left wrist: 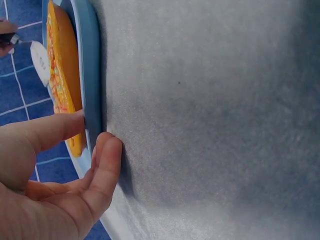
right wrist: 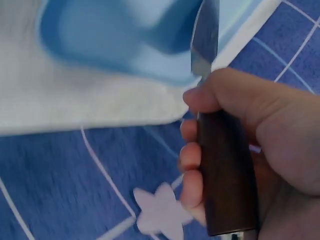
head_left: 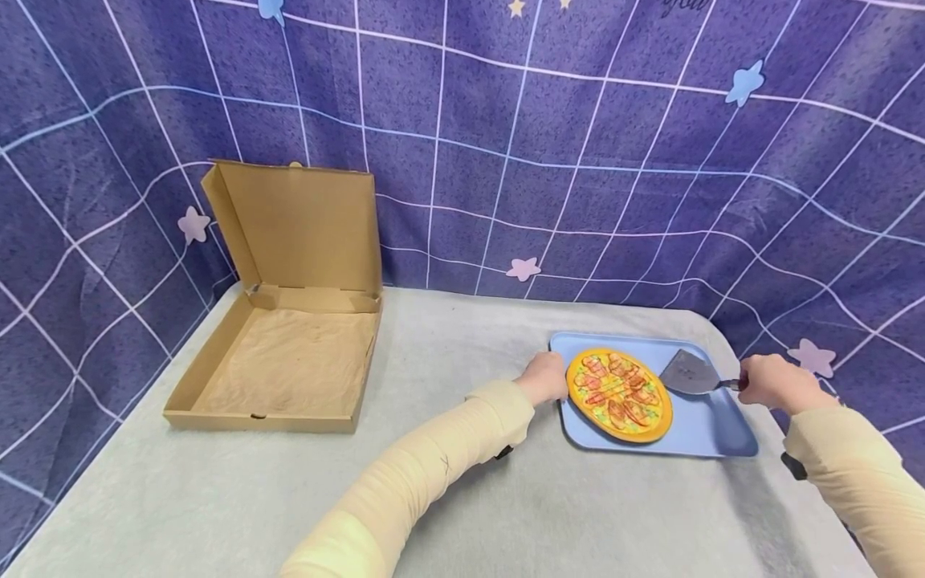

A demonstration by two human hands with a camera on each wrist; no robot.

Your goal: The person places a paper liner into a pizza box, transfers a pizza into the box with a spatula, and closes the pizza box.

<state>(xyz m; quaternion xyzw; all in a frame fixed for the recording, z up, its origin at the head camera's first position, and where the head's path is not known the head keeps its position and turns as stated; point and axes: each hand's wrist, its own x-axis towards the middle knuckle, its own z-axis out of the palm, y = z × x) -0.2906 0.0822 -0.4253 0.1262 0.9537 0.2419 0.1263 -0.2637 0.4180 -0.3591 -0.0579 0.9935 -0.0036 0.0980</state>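
The round orange toy pizza lies on the pale blue plastic tray, at four o'clock on the grey cloth-covered table. At the pizza's three o'clock, the right hand curls its fingers round the dark wooden handle of a grey metal spatula. At nine o'clock, the left hand steadies the tray rim with straight fingers. A steep blade could push the pizza off rather than slide beneath. An open brown cardboard pizza box sits at ten o'clock.

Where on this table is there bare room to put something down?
Bare cloth lies between the open pizza box and the blue tray, and along the near edge. The tray is crowded: pizza, spatula, a hand at each side.
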